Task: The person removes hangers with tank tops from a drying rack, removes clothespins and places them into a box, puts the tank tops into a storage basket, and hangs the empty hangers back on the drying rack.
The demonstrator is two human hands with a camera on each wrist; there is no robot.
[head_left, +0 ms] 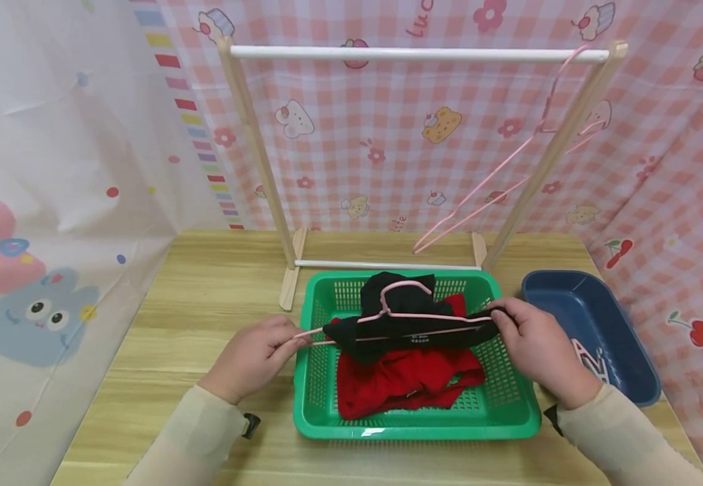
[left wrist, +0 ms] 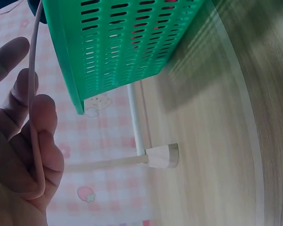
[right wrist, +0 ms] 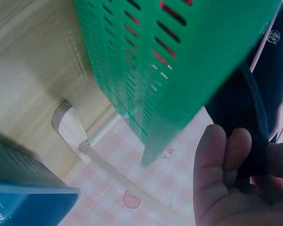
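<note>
Above the green basket [head_left: 418, 430] a black garment [head_left: 382, 341] hangs over part of a pink clothes hanger [head_left: 409, 315]. My left hand [head_left: 260, 354] grips the hanger's bare left end; the left wrist view shows the fingers curled around the pink rod [left wrist: 34, 108]. My right hand [head_left: 536, 344] pinches the black cloth at the hanger's right end, thumb on top. In the right wrist view, dark fabric [right wrist: 240, 94] lies between the thumb and fingers. The hanger's hook points up and to the right. A red garment [head_left: 400, 385] lies crumpled in the basket beneath.
Behind the basket stands a wooden rack with a white top rail [head_left: 418, 54]. An empty pink hanger [head_left: 491, 179] hangs from the rail's right end. A blue basin [head_left: 576, 304] holding pinkish-white pieces [head_left: 591, 361] sits on the right, close beside my right forearm.
</note>
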